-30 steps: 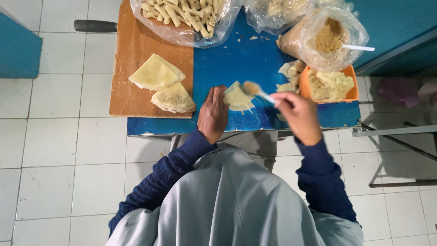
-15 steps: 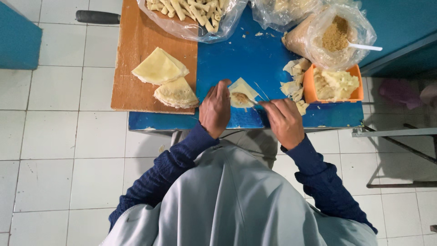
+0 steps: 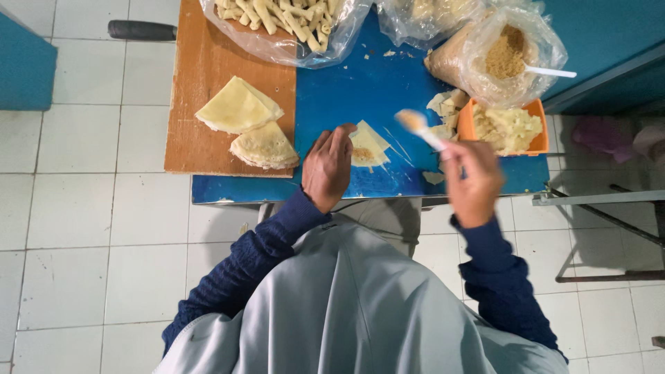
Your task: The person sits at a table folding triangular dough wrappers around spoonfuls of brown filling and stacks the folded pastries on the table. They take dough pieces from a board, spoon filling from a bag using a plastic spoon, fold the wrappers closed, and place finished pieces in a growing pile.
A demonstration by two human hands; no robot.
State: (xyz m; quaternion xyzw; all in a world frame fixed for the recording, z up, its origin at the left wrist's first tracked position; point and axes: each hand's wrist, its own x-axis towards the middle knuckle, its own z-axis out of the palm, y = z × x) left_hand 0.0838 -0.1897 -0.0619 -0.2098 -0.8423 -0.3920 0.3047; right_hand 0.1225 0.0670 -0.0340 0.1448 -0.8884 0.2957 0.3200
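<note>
Change since half a second ago: the right hand [image 3: 473, 181] has lifted off the wrapper [image 3: 367, 147] and now holds a white spoon [image 3: 421, 128] above the counter [image 3: 360, 90], fingers closed round the handle, bowl tipped up toward the centre of the frame, blurred. A small heap of brown filling sits on the wrapper, so the spooning looks done for this piece. The left hand [image 3: 328, 168] stays on the wrapper's left edge, fingers flat, gripping nothing. The wrapper lies mid-frame on blue counter, near the front edge. Room: bare blue above the wrapper; orange tub [image 3: 533, 114] and crumb bag [image 3: 499, 59] at right; wooden board [image 3: 201, 145] with folded sheets [image 3: 237, 107] at left.
</note>
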